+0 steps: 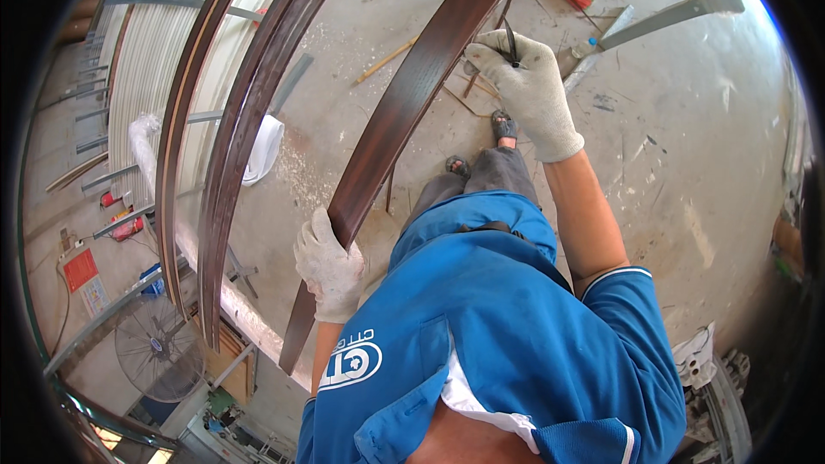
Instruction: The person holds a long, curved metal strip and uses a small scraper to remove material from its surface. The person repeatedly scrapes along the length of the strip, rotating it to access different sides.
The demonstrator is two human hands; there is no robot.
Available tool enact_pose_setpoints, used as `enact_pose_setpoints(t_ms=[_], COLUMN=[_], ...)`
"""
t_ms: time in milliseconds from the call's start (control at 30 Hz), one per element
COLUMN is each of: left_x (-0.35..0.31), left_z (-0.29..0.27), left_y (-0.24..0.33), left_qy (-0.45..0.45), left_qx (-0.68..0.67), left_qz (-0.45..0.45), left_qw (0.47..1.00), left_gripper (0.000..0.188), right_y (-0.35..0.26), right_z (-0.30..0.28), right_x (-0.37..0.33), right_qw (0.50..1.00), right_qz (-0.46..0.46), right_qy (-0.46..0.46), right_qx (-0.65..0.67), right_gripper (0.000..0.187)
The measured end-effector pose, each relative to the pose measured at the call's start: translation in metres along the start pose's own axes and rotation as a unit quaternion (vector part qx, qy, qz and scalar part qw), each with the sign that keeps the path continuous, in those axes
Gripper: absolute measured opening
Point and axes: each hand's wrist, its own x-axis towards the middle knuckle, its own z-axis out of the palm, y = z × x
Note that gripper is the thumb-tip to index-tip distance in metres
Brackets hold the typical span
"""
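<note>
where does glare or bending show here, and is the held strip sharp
Head view: bluish glare along the upper right rim; dark brown strips at left look bowed, fisheye fashion; the held brown strip is sharp enough to show grain.

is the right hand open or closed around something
Closed: the gloved right hand is curled in a grip around a slim dark object.

Bright, soft light fills the scene, with a bluish-white flare along the upper right rim, a pale sheen on the grey concrete floor (696, 155) and streaked highlights on the glossy dark-brown ridged strip (230, 133). Shadows look soft. The middle is sharp; fisheye distortion bends the long, dark-brown wood-grained board (417, 90), and a black ring encloses dimmer, blurrier margins.
</note>
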Motion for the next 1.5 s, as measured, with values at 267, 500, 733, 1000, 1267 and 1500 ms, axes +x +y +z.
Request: enact_pose_setpoints(t_ms=[267, 500, 733, 1000, 1267, 1500], left_x=[0.001, 0.004, 0.009, 0.009, 0.0, -0.004], left_z=[-0.004, -0.007, -0.012, -0.015, -0.012, -0.005], left_y=[0.008, 0.005, -0.002, -0.005, 0.005, 0.004], left_qy=[-0.024, -0.029, -0.075, -0.104, -0.102, -0.101], left_qx=[-0.003, -0.046, -0.09, -0.12, -0.107, -0.1], left_qz=[-0.005, -0.007, -0.014, -0.008, -0.034, -0.052], left_qw=[1.0, 0.998, 0.993, 0.987, 0.988, 0.989], left_gripper=[0.051, 0.048, 0.049, 0.049, 0.05, 0.058], right_y=[0.0, 0.006, 0.019, 0.004, -0.004, -0.005], right_z=[-0.003, -0.027, -0.078, -0.064, -0.05, -0.056], right_x=[0.003, 0.012, 0.025, 0.044, 0.067, 0.068], right_qw=[0.969, 0.928, 0.963, 0.992, 0.993, 0.99], right_qz=[-0.111, -0.197, -0.026, -0.075, -0.071, 0.029], right_qy=[0.061, 0.16, 0.181, 0.082, 0.043, 0.006], right_qx=[-0.213, -0.273, -0.197, -0.064, -0.085, 0.137], right_gripper=[0.01, 0.01, 0.02, 0.03, 0.018, 0.018])
